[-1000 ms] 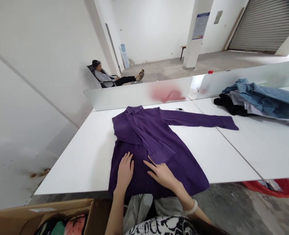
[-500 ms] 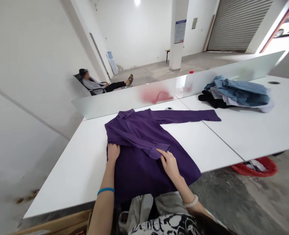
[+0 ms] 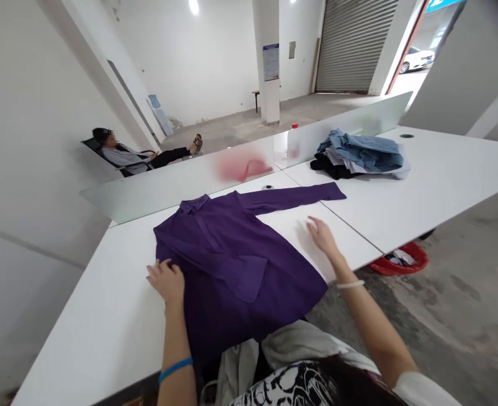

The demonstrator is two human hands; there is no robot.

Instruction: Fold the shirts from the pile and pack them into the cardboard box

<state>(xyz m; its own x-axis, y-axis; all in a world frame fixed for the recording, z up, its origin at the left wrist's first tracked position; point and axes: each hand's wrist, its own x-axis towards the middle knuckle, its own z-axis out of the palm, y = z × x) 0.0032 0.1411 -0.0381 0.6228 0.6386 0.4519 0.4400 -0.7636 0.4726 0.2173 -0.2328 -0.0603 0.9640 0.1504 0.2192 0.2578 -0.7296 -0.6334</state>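
Note:
A purple long-sleeved shirt (image 3: 232, 242) lies spread on the white table, its collar toward the far edge. One sleeve is folded across the front, with its cuff (image 3: 251, 279) lying on the body. The other sleeve (image 3: 291, 196) stretches out to the right. At the shirt's left edge is my left hand (image 3: 167, 280), fingers apart and holding nothing. My right hand (image 3: 323, 235) hovers over the table to the right of the shirt, below the outstretched sleeve. It is empty, its fingers extended.
A pile of clothes (image 3: 363, 152), blue denim on top, sits at the right back. Frosted partitions (image 3: 168, 189) line the table's (image 3: 118, 293) far edge. A red bin (image 3: 401, 259) stands on the floor at right. Beyond the partition, a person (image 3: 126, 155) reclines in a chair.
My right hand has let go of the cuff and moved right, off the shirt. My left hand has loosened at the left edge. The folded cuff now lies flatter. The view has turned right.

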